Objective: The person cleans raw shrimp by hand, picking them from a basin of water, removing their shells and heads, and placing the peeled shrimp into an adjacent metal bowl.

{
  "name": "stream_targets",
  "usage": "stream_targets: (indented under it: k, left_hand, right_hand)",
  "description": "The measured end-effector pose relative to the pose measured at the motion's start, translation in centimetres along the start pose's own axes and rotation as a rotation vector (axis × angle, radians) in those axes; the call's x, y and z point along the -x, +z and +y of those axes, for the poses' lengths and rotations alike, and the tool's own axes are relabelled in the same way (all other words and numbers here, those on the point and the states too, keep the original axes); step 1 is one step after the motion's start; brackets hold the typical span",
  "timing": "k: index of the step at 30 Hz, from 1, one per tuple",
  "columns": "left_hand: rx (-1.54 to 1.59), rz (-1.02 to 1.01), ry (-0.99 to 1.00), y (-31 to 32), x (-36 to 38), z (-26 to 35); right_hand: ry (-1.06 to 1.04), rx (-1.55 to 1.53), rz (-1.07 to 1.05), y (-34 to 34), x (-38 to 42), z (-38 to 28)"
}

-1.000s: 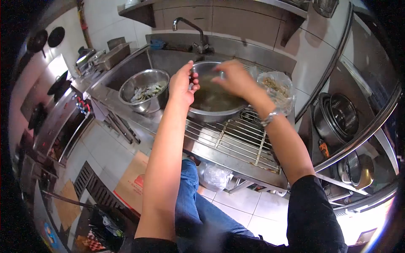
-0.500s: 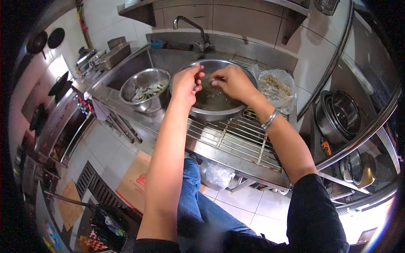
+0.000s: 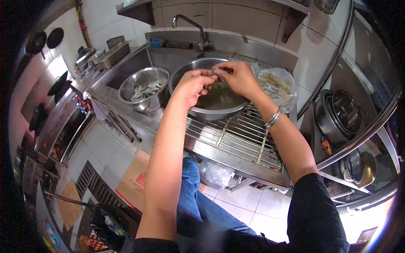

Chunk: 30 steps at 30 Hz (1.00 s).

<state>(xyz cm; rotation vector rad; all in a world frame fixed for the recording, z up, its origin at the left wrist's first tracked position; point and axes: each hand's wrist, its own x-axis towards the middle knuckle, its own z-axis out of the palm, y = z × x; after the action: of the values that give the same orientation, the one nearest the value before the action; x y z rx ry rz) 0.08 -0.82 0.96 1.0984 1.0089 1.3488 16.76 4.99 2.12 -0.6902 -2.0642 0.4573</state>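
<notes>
Both hands are lifting up and out of the big steel bowl [image 3: 211, 90] now, where half a second back they were dipping down into it, and they are meeting above its near rim. The left hand [image 3: 192, 84] and the right hand [image 3: 240, 78] are pinching one small pale piece [image 3: 216, 71] between their fingertips, fingers closed on it from either side (too small and blurred to say what it is). It is hanging right over the bowl, well clear of the murky contents below. That reads as one piece picked out and now being worked on by the fingers, rather than more rummaging.

Just left of the big bowl, the smaller steel bowl [image 3: 143, 88] is sitting with a scatter of thin scraps inside. On the right, a clear plastic bag [image 3: 276, 86] of loose bits is leaning against the big bowl. Everything is resting on the wire rack [image 3: 236, 139] beside the sink, with the tap [image 3: 190, 25] arching behind.
</notes>
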Motion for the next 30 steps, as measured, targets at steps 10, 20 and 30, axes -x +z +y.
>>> stream_targets:
  k: [10,20,30]
  left_hand:
    - [-0.059,0.036,0.026,-0.6,-0.9,-0.9]
    - [-1.161,0.018,-0.015,1.9,-0.4,-0.9]
    - [-0.481,0.005,-0.088,0.4,-1.0,-0.8]
  right_hand:
    - [0.029,0.198,-0.042,-0.8,0.1,-0.5]
    - [0.232,-0.391,0.234,-3.7,-1.4,0.1]
    - [0.045,0.72,0.093,-6.6,-0.5,2.4]
